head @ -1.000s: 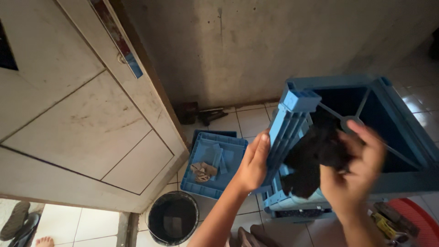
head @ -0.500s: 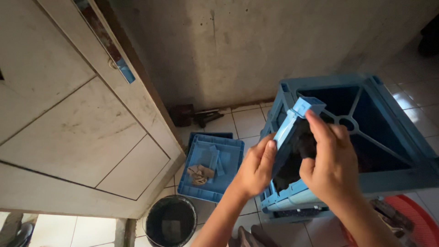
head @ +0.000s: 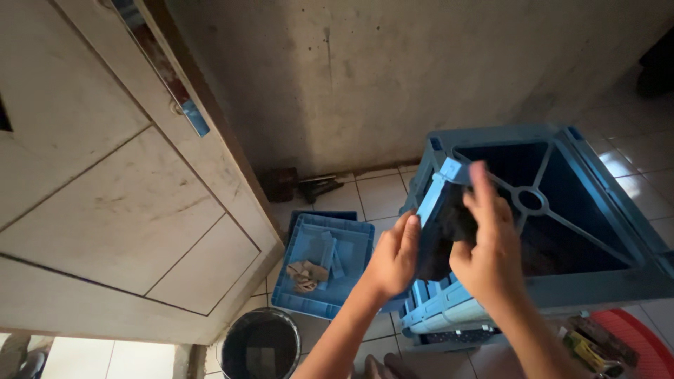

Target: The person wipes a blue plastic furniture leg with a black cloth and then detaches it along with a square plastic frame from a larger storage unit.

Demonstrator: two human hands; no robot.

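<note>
Between both hands, up at the near-left corner of the big blue crate [head: 604, 281], sits a blue plastic panel [head: 434, 196] with a dark cloth [head: 449, 228] bunched against it. Left hand [head: 394, 258] closed on the panel's lower left edge, fingers curled round it. Right hand [head: 491, 245] presses the cloth onto the panel, fingers stretched upward, thumb underneath; looks like it grips the cloth, though the grip is partly hidden. Panel stands roughly upright, tilted, above a stack of ribbed blue panels [head: 442, 309] leaning at the crate's front. Crate is open-topped with cross braces meeting at a ring inside. Left of it on the tiled floor [head: 379, 193], a shallow blue tray [head: 324, 274] holding loose blue pieces and brownish scraps. Near the tray, a dark round bucket [head: 261, 345]. Red object [head: 635, 337] at bottom right. Grimy wall [head: 393, 77] behind, pale door [head: 105, 210] at left.
</note>
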